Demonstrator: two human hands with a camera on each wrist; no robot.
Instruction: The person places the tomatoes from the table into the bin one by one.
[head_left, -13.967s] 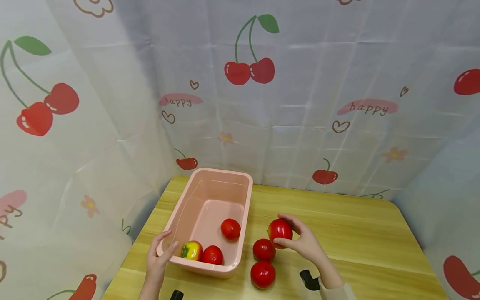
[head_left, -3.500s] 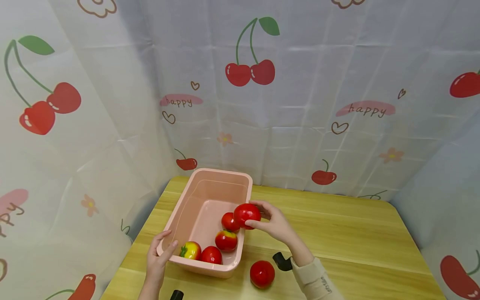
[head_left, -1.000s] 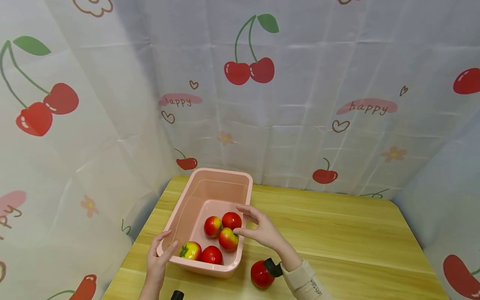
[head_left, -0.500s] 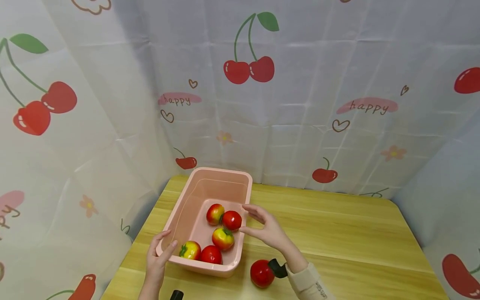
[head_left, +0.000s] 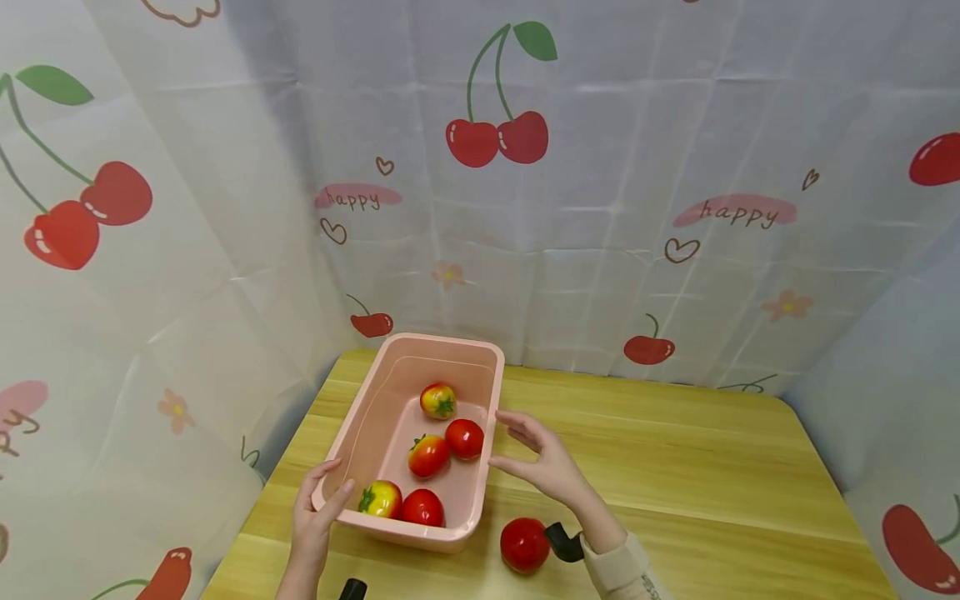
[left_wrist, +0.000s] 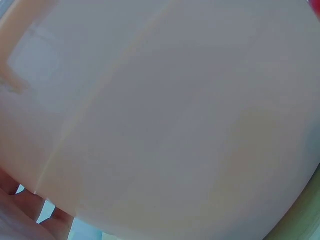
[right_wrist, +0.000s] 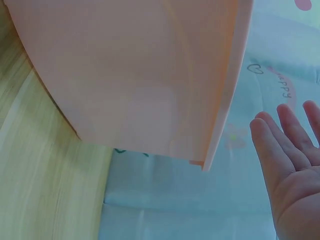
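Observation:
A pink plastic bin (head_left: 401,533) stands on the table, and several glossy tomato-like fruits lie in it. Two are plain red (head_left: 464,439), while others are red and yellow with green leafy tops, such as one fruit (head_left: 438,401) toward the far end. My left hand (head_left: 313,521) grips the near left corner of the bin's rim, thumb inside. Its fingers (left_wrist: 35,210) show against the bin wall in the left wrist view. By the bin's right rim, my right hand (head_left: 546,460) holds nothing, its fingers extended and spread from the thumb. One red fruit (head_left: 524,545) sits on the table below it.
The wooden table (head_left: 675,467) extends to the right of the bin. A cherry-print curtain (head_left: 570,250) hangs behind and at both sides. A black wrist mount (head_left: 564,543) on the right arm lies close to the red fruit on the table.
My right hand has put two fruits from the table into the bin and let go, then drawn back slightly right. The fruits inside have rolled, one toward the far end. My left hand stays put.

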